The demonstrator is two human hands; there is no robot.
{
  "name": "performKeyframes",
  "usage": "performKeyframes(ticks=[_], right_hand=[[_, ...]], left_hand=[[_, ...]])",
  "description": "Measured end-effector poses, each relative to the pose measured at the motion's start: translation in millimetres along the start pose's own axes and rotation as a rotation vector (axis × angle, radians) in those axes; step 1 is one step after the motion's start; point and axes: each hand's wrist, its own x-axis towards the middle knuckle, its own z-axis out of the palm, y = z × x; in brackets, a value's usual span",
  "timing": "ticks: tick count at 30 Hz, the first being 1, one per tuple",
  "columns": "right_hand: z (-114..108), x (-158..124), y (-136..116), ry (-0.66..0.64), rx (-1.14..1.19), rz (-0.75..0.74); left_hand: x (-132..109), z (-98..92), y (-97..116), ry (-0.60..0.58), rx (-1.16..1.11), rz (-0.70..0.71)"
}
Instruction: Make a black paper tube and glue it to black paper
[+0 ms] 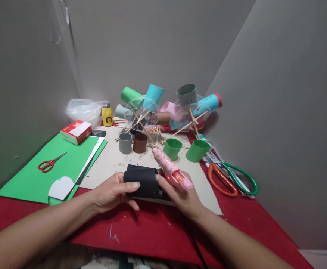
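Observation:
A curled piece of black paper (141, 182) is held in front of me, just above the table's near side. My left hand (111, 192) grips its left end, thumb on the outer face. At the other end, my right hand (184, 196) has its thumb against the paper and also holds a pink glue gun (166, 166), nozzle pointing up and away. Part of the right hand's fingers is hidden behind the gun and paper. Beyond the paper stand short paper-covered rings: a grey ring (125, 143), a brown ring (140, 143) and two green rings (197, 151).
Wooden sticks, clear plastic discs (141, 112) and coloured tubes form structures at the back. To the right lie large scissors (229, 177). Green sheets (34, 160) at the left carry small red scissors (50, 164) and a red box (76, 131). A plastic bag (85, 110) sits behind.

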Motion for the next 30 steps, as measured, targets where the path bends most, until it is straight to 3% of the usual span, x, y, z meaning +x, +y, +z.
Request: performKeyframes(ticks=[6, 11, 15, 26, 30], right_hand=[[0, 2, 1, 0.029, 0.042, -0.001], [-4, -3, 7, 0.167, 0.156, 0.143], [-2, -8, 7, 0.142, 0.188, 0.195], [1, -10, -8, 0.045, 0.027, 0.029], [2, -12, -7, 0.025, -0.034, -0.083]], left_hand=[[3, -2.4, -1, 0.032, -0.009, -0.009], [3, 0.8, -2, 0.130, -0.004, 0.094], [4, 2.5, -6, 0.149, 0.019, 0.156], [3, 7.6, -17, 0.113, 0.138, 0.201], [3, 8.6, -15, 0.095, 0.086, 0.150]])
